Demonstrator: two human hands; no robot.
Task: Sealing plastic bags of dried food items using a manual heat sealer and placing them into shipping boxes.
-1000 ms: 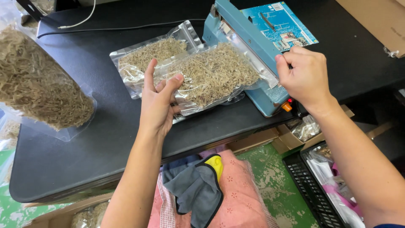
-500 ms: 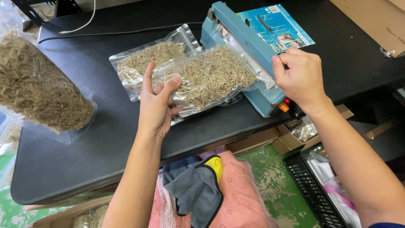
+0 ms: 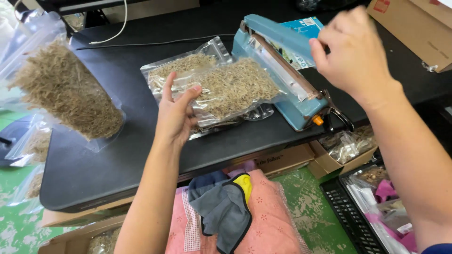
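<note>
2 clear pouches point(image 3: 230, 87) on sealer point(image 3: 282, 61) | left hand point(image 3: 175, 115) pinches top pouch | right hand point(image 3: 353, 54) raised, fingers loosely curled, empty

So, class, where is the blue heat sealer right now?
In the head view, the blue heat sealer sits right of centre on the black table, beside the top clear bag.
</note>
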